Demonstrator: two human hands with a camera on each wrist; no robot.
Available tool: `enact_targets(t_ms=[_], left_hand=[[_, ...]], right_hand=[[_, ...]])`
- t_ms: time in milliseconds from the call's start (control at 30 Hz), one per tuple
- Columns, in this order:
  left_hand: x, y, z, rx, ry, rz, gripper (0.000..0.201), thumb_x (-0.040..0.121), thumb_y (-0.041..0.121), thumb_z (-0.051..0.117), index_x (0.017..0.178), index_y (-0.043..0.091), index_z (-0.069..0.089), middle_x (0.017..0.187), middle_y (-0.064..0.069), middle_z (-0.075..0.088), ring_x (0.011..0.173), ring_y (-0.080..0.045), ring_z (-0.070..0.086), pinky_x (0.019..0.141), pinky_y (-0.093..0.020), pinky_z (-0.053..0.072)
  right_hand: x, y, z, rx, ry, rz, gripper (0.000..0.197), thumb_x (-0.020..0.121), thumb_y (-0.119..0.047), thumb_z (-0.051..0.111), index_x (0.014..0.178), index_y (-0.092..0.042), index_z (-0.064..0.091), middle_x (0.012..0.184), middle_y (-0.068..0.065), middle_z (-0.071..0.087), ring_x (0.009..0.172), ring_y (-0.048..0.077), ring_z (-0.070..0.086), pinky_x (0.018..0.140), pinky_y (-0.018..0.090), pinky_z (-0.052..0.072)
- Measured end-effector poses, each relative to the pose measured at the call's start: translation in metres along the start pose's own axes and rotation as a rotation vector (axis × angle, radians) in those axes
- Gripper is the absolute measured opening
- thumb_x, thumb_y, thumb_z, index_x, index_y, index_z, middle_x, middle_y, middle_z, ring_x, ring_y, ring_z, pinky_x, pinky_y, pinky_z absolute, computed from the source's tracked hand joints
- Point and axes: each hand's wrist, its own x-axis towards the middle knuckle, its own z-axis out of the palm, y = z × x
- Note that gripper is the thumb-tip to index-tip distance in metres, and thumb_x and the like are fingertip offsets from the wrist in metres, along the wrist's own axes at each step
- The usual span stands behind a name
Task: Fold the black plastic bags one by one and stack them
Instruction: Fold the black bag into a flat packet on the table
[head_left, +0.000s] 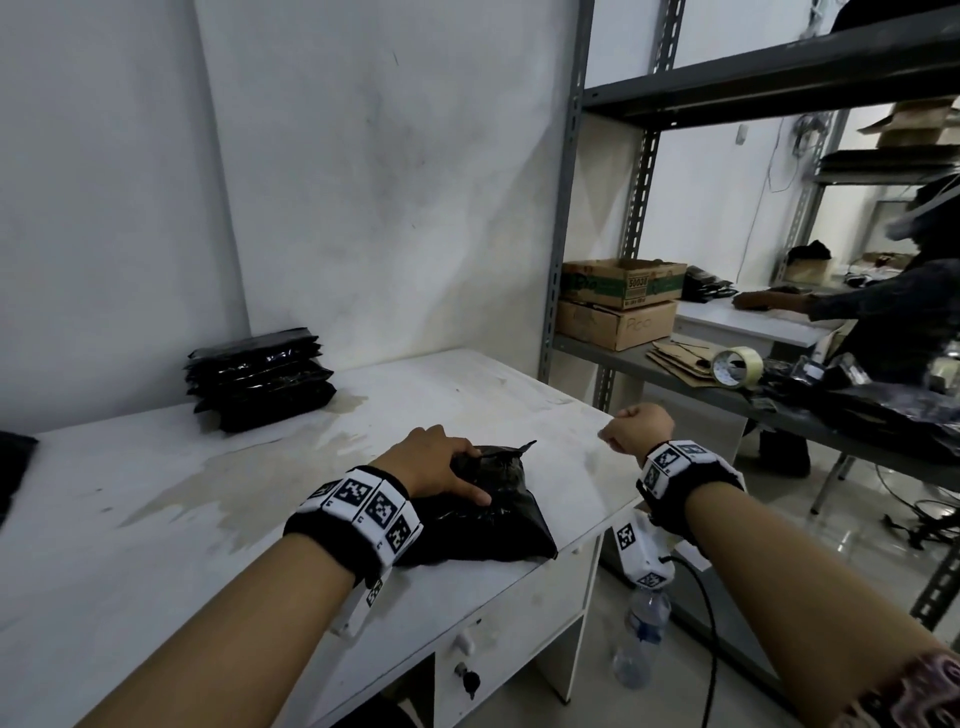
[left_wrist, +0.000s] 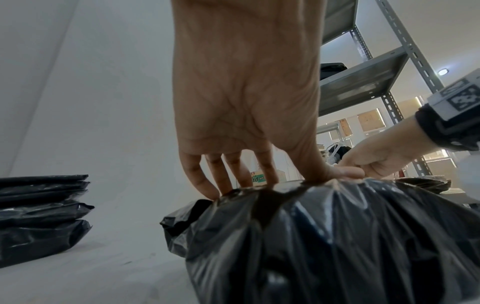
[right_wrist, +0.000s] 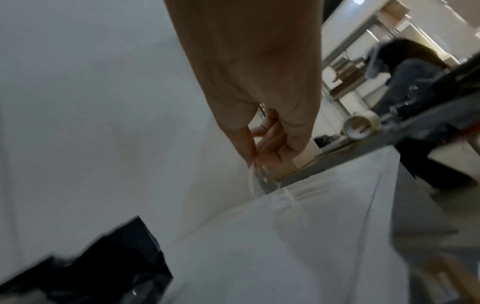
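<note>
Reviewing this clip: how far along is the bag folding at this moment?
Done: a stack of folded bags sits at the back of the table. In hand: the left hand presses one black bag near the front edge; the right hand is off it, curled. Left: stacking this bag; any remaining supply isn't clearly visible.

White wall (head_left: 363, 182), grey metal shelving (head_left: 566, 208)

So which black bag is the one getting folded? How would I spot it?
Find the white desk by the wall. Near its front right edge lies one crumpled black bag with the left hand pressing on top. The other bags sit flat in a neat stack at the back by the wall, untouched.
</note>
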Motion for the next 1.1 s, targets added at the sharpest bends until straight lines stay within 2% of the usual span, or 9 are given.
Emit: enact_targets(t_ms=[200, 333, 433, 533, 700, 833, 933, 1000, 1100], left_hand=[[0.0, 0.001, -0.002, 0.021, -0.011, 0.003, 0.076, 0.069, 0.061, 0.073, 0.135, 0.032, 0.048, 0.124, -0.006, 0.045, 0.123, -0.025, 0.04, 0.102, -0.038, 0.039], [-0.001, 0.001, -0.004, 0.039, -0.017, 0.012, 0.077, 0.069, 0.062, 0.073, 0.136, 0.034, 0.046, 0.125, -0.005, 0.045, 0.123, -0.024, 0.039, 0.101, -0.037, 0.039], [-0.001, 0.0, -0.004, 0.051, -0.016, 0.03, 0.077, 0.069, 0.063, 0.072, 0.135, 0.034, 0.045, 0.124, -0.005, 0.045, 0.122, -0.023, 0.04, 0.101, -0.037, 0.039], [-0.002, -0.001, -0.004, 0.055, -0.01, 0.044, 0.078, 0.068, 0.064, 0.072, 0.135, 0.034, 0.045, 0.121, -0.004, 0.046, 0.12, -0.023, 0.041, 0.1, -0.037, 0.04], [-0.002, -0.001, -0.005, 0.062, -0.012, 0.06, 0.078, 0.07, 0.065, 0.07, 0.136, 0.034, 0.045, 0.124, -0.005, 0.045, 0.121, -0.024, 0.039, 0.101, -0.037, 0.039], [-0.002, -0.001, -0.007, 0.053, -0.02, 0.067, 0.077, 0.069, 0.064, 0.071, 0.135, 0.034, 0.045, 0.122, -0.004, 0.045, 0.121, -0.022, 0.039, 0.1, -0.035, 0.039], [-0.001, -0.001, -0.007, 0.039, -0.026, 0.071, 0.077, 0.068, 0.064, 0.072, 0.135, 0.035, 0.045, 0.12, -0.002, 0.044, 0.119, -0.021, 0.039, 0.098, -0.034, 0.039], [0.0, -0.002, -0.007, 0.04, -0.028, 0.079, 0.077, 0.067, 0.064, 0.073, 0.134, 0.035, 0.046, 0.118, -0.002, 0.045, 0.117, -0.021, 0.04, 0.096, -0.033, 0.039], [0.003, -0.003, -0.008, 0.032, -0.025, 0.097, 0.076, 0.066, 0.064, 0.074, 0.131, 0.034, 0.047, 0.115, -0.001, 0.045, 0.114, -0.021, 0.041, 0.094, -0.032, 0.039]], right_hand=[[0.02, -0.025, 0.026, 0.182, 0.098, -0.12, 0.028, 0.06, -0.007, 0.073, 0.068, -0.022, 0.051, 0.085, 0.012, 0.066, 0.078, 0.03, 0.066, 0.077, 0.047, 0.059], [-0.001, -0.064, 0.04, 0.282, 0.124, -0.262, 0.03, 0.07, -0.005, 0.07, 0.072, -0.024, 0.046, 0.076, 0.0, 0.055, 0.072, 0.021, 0.052, 0.078, 0.038, 0.054], [-0.007, -0.083, 0.052, 0.307, 0.094, -0.394, 0.027, 0.073, -0.003, 0.072, 0.08, -0.015, 0.049, 0.07, -0.007, 0.05, 0.069, 0.017, 0.049, 0.072, 0.03, 0.047], [-0.004, -0.09, 0.061, 0.347, 0.1, -0.436, 0.03, 0.074, 0.0, 0.074, 0.086, -0.01, 0.049, 0.067, -0.006, 0.05, 0.072, 0.017, 0.051, 0.071, 0.027, 0.044], [0.006, -0.091, 0.066, 0.417, 0.134, -0.48, 0.043, 0.072, 0.001, 0.075, 0.075, -0.025, 0.041, 0.072, 0.004, 0.058, 0.071, 0.019, 0.055, 0.077, 0.032, 0.051], [0.007, -0.092, 0.071, 0.442, 0.122, -0.516, 0.043, 0.075, 0.001, 0.075, 0.077, -0.024, 0.039, 0.07, 0.001, 0.056, 0.069, 0.017, 0.056, 0.074, 0.024, 0.049], [0.002, -0.104, 0.073, 0.487, 0.108, -0.548, 0.043, 0.076, -0.002, 0.075, 0.076, -0.023, 0.039, 0.07, -0.003, 0.055, 0.065, 0.006, 0.055, 0.072, 0.022, 0.047], [-0.004, -0.13, 0.071, 0.538, 0.096, -0.629, 0.04, 0.08, -0.005, 0.074, 0.076, -0.023, 0.039, 0.074, -0.002, 0.054, 0.059, -0.011, 0.051, 0.066, 0.01, 0.042], [-0.015, -0.181, 0.069, 0.551, 0.001, -0.749, 0.035, 0.08, -0.007, 0.073, 0.079, -0.021, 0.042, 0.076, -0.002, 0.057, 0.062, -0.01, 0.054, 0.064, 0.008, 0.043]])
